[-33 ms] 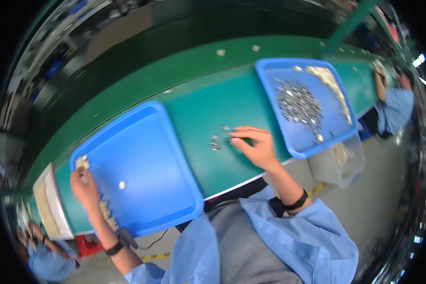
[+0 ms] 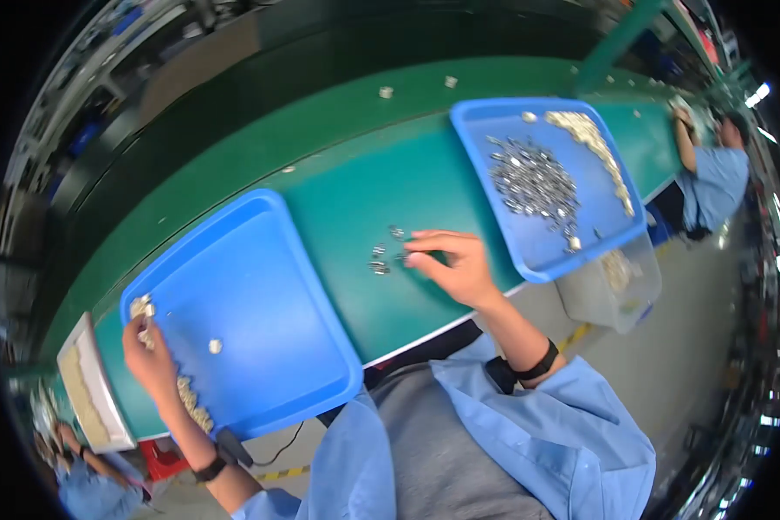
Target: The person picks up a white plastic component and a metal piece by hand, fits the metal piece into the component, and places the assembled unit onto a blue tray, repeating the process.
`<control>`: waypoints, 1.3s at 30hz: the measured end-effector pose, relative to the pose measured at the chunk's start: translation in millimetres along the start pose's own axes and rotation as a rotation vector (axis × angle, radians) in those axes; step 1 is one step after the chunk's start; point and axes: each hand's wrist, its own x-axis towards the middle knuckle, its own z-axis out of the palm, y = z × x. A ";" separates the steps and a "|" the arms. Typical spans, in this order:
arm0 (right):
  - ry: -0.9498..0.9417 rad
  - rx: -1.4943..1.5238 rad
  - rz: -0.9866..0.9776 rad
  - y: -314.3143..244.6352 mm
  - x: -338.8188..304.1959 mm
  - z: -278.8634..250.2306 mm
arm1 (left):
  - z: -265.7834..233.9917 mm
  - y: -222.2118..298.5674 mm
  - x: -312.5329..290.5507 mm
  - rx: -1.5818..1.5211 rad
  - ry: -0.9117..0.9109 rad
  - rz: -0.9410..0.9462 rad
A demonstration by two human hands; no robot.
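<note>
Watching through the head camera, I am seeing a loose group of small metal parts (image 2: 380,268) lying on the green worktop (image 2: 390,186), between the two blue trays. The group is stringing out roughly away from the wearer, with its farthest piece sitting a little to the right; the nearest piece seems to be lying with its long axis across my view, but the parts are showing too small for me to tell which end is pointing where. They are lying just left of the right hand (image 2: 461,270), whose fingertips are pointing left at them, and well to the right of the left hand (image 2: 152,364). The right hand is keeping thumb and forefinger narrowly apart, with one dark piece showing right at the tips; I cannot tell whether it is being gripped. The left hand is curling its fingers at the cream pieces (image 2: 143,305) in the far left corner of the left tray (image 2: 243,269), and I cannot tell whether it is holding any. A row of cream pieces (image 2: 192,403) is running along that tray's left side, beside the forearm, and a lone cream piece (image 2: 216,347) is lying farther in. Beyond the right hand, the right tray (image 2: 600,211) is carrying a heap of metal parts (image 2: 536,180), their axes pointing every way, beside a cream strip of pieces (image 2: 594,139).
</note>
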 end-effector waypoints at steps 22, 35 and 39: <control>-0.149 0.301 -0.379 -135.5 -8.8 16.3 | -15.4 258.8 -102.5 -0.803 -0.189 0.611; -0.210 0.381 -0.232 -148.5 -12.6 12.5 | -14.7 258.7 -106.5 -0.750 -0.127 0.641; -0.222 0.330 -0.185 -151.6 -13.0 7.0 | -14.8 257.4 -108.3 -0.748 -0.112 0.654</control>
